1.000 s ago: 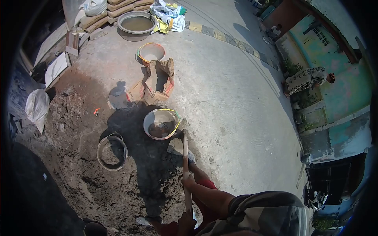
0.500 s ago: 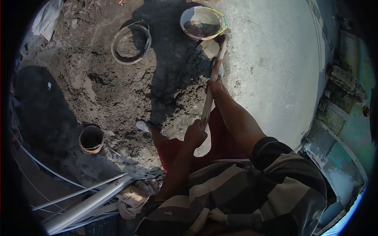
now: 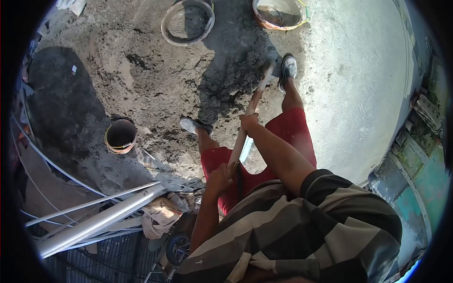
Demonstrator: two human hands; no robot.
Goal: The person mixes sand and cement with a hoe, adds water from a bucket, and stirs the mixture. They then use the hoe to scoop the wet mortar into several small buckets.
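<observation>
A long wooden-handled hoe (image 3: 239, 142) slants away from my body, its far end down at the dark wet mortar (image 3: 240, 70). Its blade is mostly hidden, so the exact shape of the head is hard to make out. My right hand (image 3: 249, 121) is wrapped round the middle of the handle. Close to my left thigh, my left hand (image 3: 220, 179) grips the near end. The hoe's far end lies just left of my right shoe (image 3: 288, 70); my left shoe (image 3: 194, 126) stands on the rough mortar.
Two wide buckets stand ahead, a grey one (image 3: 211, 29) and one with a yellow-green handle (image 3: 256, 18). A smaller bucket (image 3: 121, 137) is at left. Pale pipes (image 3: 101, 219) and a crumpled bag (image 3: 160, 218) lie lower left. Smooth concrete (image 3: 349, 94) spreads to the right.
The hoe's far end has come back towards me, from beside the yellow-handled bucket to beside my right shoe. Both hands keep their grip. My view has shifted, so the buckets appear higher and farther right.
</observation>
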